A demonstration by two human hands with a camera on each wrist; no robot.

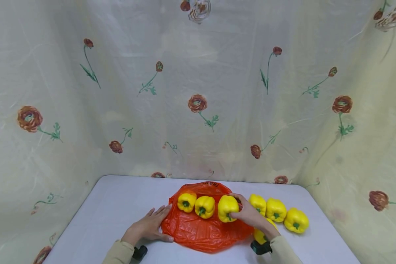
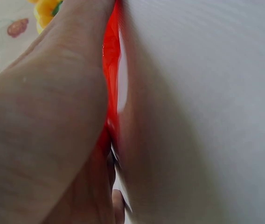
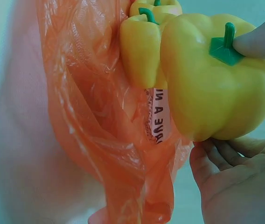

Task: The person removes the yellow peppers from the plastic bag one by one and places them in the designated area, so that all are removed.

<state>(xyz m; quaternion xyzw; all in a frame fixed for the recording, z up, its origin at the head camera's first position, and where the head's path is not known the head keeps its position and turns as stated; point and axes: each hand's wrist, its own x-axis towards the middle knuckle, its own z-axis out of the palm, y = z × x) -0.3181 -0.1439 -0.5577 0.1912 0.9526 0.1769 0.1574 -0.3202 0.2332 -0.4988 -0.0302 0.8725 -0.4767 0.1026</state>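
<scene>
My right hand [image 1: 249, 213] grips a yellow bell pepper [image 1: 227, 207] over the right part of a red plastic bag [image 1: 198, 234]. In the right wrist view the thumb lies by the green stem of the held pepper [image 3: 216, 93], and the fingers are beneath it. Two more yellow bell peppers, one on the left [image 1: 186, 202] and one beside it [image 1: 205, 207], sit at the bag. With fingers spread, my left hand [image 1: 151, 224] rests at the bag's left edge. The left wrist view shows mostly that hand [image 2: 53, 102] close up, with a strip of red bag behind it.
Several yellow bell peppers [image 1: 276, 209] stand on the white table [image 1: 125, 198] right of the bag; one [image 1: 260, 236] is partly hidden by my right forearm. A flower-patterned curtain [image 1: 171, 121] hangs behind the table and along both sides.
</scene>
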